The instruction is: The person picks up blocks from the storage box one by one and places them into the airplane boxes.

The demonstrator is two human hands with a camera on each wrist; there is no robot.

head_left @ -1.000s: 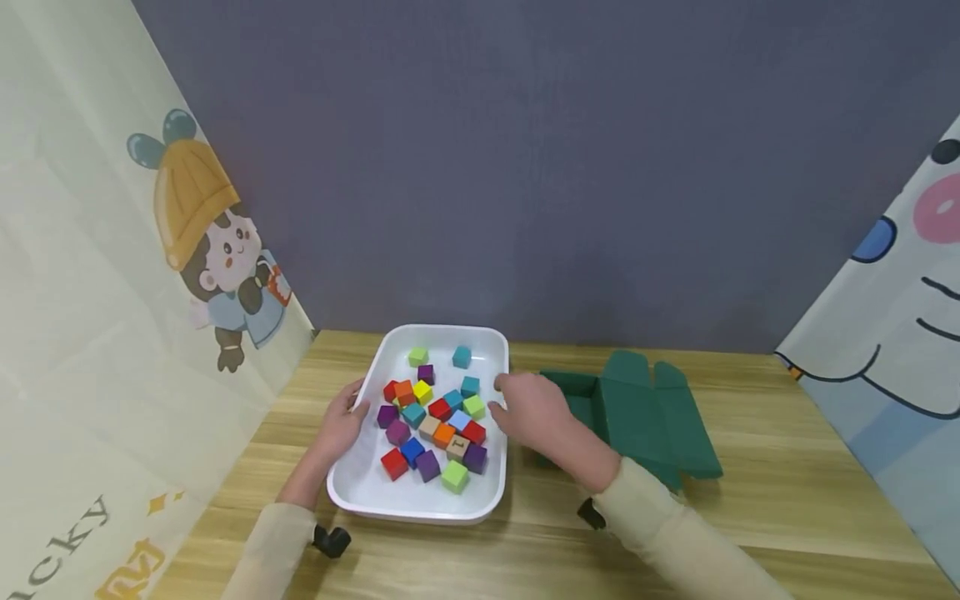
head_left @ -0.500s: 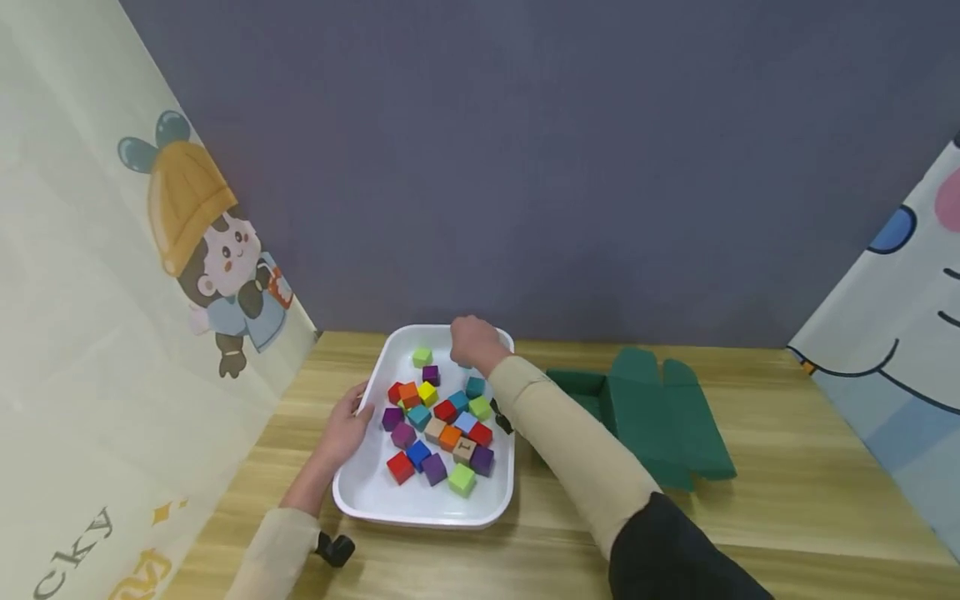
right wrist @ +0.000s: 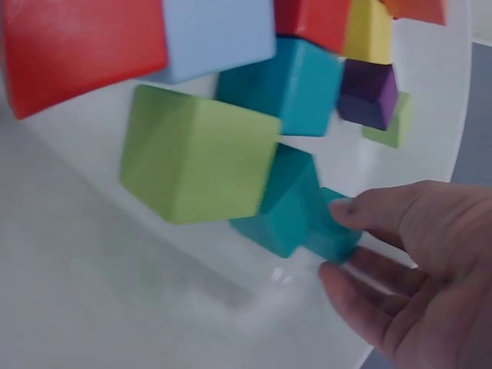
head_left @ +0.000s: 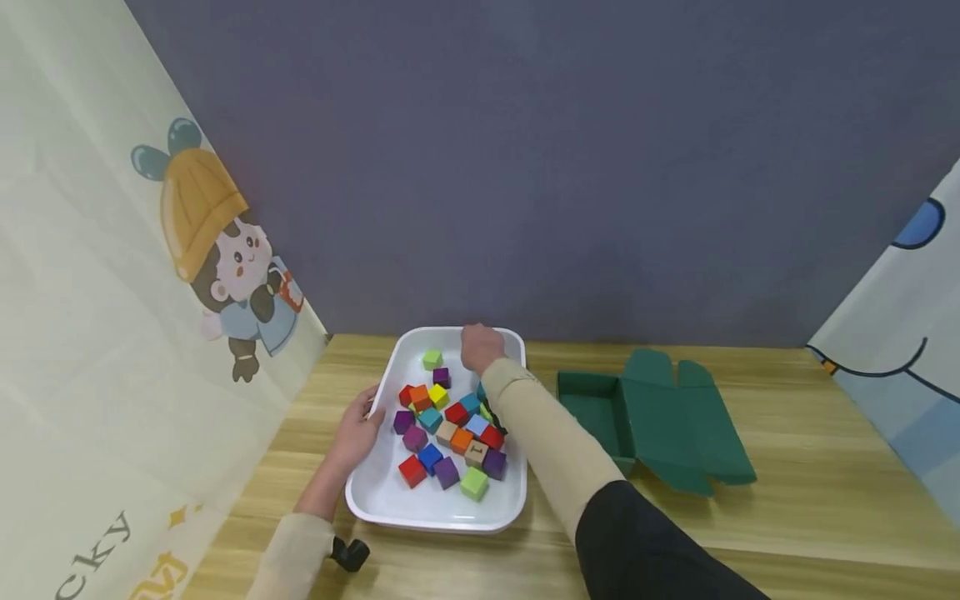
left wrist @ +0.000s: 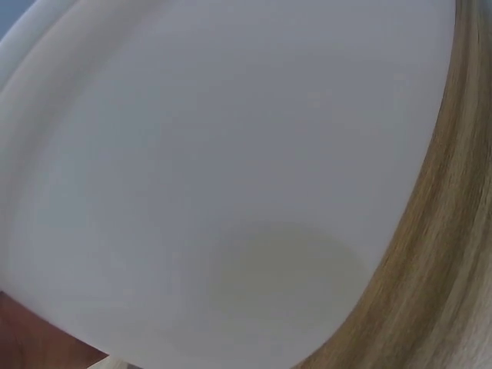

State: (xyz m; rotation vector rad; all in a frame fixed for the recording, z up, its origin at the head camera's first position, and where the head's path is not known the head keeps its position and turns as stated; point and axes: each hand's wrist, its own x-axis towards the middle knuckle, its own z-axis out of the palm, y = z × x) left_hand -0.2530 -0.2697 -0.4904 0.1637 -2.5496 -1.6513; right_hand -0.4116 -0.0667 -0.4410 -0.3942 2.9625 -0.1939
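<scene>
Along the right edge of the desk (head_left: 832, 471) a hand could pass; farther left, the green box (head_left: 596, 408), its open lid (head_left: 667, 429), the white tray (head_left: 405, 510) and the right sleeve (head_left: 546, 429) obstruct.

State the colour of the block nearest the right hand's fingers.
Teal; the block shows best in the right wrist view.

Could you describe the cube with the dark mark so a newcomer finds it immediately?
Left of the green box, find the white tray. In its near right part, between an orange cube and a purple cube, sits the marked tan cube. Its dark mark distinguishes it from the plain tan cube.
</scene>
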